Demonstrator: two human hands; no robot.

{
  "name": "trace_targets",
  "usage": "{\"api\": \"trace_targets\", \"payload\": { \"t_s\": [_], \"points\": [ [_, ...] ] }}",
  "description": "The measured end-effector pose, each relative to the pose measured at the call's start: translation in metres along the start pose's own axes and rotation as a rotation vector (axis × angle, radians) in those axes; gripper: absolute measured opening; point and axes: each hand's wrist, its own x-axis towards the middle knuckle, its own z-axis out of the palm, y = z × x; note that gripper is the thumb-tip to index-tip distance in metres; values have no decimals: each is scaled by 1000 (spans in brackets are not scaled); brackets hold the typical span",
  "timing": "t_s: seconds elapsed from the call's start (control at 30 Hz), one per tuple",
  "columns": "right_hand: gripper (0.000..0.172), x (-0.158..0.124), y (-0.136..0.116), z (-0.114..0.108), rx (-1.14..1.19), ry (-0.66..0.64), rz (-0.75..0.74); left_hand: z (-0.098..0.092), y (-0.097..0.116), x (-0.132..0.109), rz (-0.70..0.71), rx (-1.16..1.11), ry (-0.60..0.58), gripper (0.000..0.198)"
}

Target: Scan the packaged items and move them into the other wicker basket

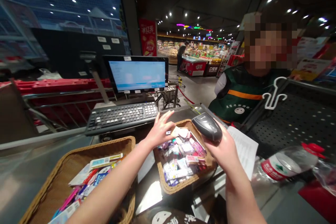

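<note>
On the left, a large basket (56,171) of loose packets (103,161) sits beneath the left forearm; a low sweep of that arm could catch its rim. The left hand (162,127) hangs over the far left edge of a smaller basket (174,189), just beside the keyboard (123,115), so a careless wrist could press keys. Its outer fingers are spread, with thumb and forefinger close to a pale packet (182,132); whether they grip it, I cannot tell. Small packs heap loosely in this basket, and pulling one could topple others. The right hand wraps around a scanner (207,126) above the basket's right side; a loosened grip could drop it onto the heap.

The forearm hides part of the large basket, whose near end is cut off. The screen's (139,75) text is unreadable, the right hand's (223,147) fingers are mostly hidden, and the packs' labels blur.
</note>
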Motion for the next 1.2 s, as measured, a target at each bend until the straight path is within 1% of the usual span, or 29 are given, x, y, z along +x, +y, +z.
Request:
{"api": "trace_targets", "payload": {
  "t_s": [0.1, 0.2, 0.27, 0.5, 0.6, 0.73, 0.87, 1.03, 1.2],
  "points": [
    [50, 10, -25, 10, 41, 12, -85, -28, -9, -18, -51, 35, 48, 31],
    [53, 18, -51, 22, 73, 9, -134, -53, -18, -36, -89, 81, 91, 30],
    [51, 22, -68, 32, 87, -2, -173, -69, -24, -49, -115, 110, 123, 29],
    [39, 29, -126, 78, 132, -119, -341, -118, -45, -96, -207, 231, 214, 27],
    [43, 26, -147, 97, 143, -159, -383, -134, -54, -116, -235, 297, 249, 27],
    [48, 16, -171, 119, 135, -220, -388, -149, -65, -138, -263, 378, 312, 26],
    [50, 3, -190, 134, 123, -247, -384, -159, -75, -154, -302, 403, 358, 24],
    [49, -10, -206, 145, 123, -270, -380, -168, -84, -170, -344, 400, 382, 24],
    [52, -18, -215, 153, 121, -314, -386, -172, -90, -182, -360, 382, 383, 26]
  ]
}}
